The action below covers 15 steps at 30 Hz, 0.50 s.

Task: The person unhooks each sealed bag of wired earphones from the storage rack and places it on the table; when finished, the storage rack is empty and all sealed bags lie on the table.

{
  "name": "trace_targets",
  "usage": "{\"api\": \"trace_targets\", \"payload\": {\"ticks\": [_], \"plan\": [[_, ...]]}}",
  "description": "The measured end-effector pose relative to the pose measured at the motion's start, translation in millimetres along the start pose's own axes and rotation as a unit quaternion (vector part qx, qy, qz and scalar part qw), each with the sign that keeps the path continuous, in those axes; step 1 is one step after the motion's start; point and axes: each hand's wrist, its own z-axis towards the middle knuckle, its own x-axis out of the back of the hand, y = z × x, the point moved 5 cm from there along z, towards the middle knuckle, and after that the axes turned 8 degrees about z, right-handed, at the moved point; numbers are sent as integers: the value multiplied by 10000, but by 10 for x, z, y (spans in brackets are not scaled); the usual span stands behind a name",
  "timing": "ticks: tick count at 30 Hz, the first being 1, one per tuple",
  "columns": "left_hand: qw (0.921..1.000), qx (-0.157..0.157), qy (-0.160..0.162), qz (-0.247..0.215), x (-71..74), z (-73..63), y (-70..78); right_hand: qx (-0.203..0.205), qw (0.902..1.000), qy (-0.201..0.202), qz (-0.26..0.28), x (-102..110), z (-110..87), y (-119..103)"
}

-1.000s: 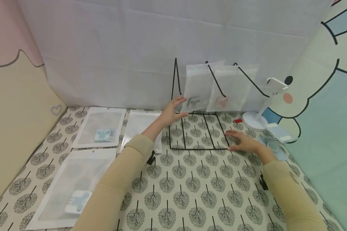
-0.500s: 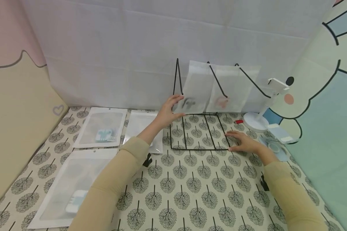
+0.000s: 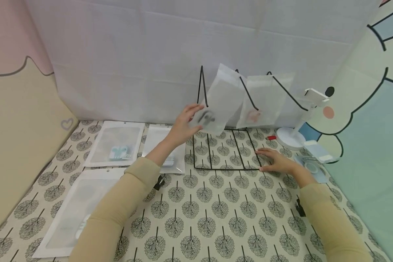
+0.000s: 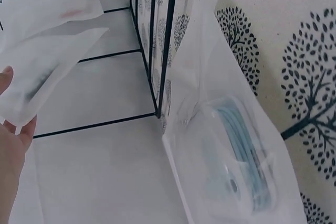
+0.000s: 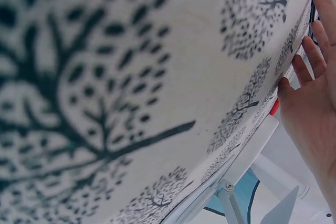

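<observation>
A black wire display rack (image 3: 219, 169) stands by the back cloth, with sloping hooks over its base frame. A frosted zip pouch (image 3: 227, 94) with a dark item inside hangs from the middle hook, its lower end swung to the left. My left hand (image 3: 182, 125) pinches that lower left part between thumb and fingers; the left wrist view shows the pouch corner (image 4: 37, 77) there. Another pouch (image 3: 265, 96) with a reddish item hangs on the right hook. The left hook holds nothing. My right hand (image 3: 276, 161) rests at the base's front right corner, fingers spread and relaxed.
Several flat pouches lie at left: an upper one (image 3: 118, 136) with a blue and white item, a large one (image 3: 85, 193), and a clear bag (image 3: 157, 142) near my left forearm. White phone stand (image 3: 289, 138), red object (image 3: 271, 138) and light blue stand (image 3: 314, 167) are at right.
My left hand has moved left and slightly toward me, drawing the pouch's lower end along, so the pouch now tilts on its hook. My right hand has stayed at the rack corner.
</observation>
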Motion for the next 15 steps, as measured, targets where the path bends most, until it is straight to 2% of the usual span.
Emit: {"api": "trace_targets", "payload": {"ticks": [4,7,11,15], "plan": [[9989,-368,147,269,83,-27,42,4,10000,-7,-13,9,0,-5],[9955,-723,339,513,139,-49,83,0,10000,-26,28,9,3,-4],[9901,-1133,546,618,186,-74,136,-16,10000,-35,37,7,6,6],[9860,-1363,681,685,212,-92,179,-27,10000,-24,10,6,8,6]]}}
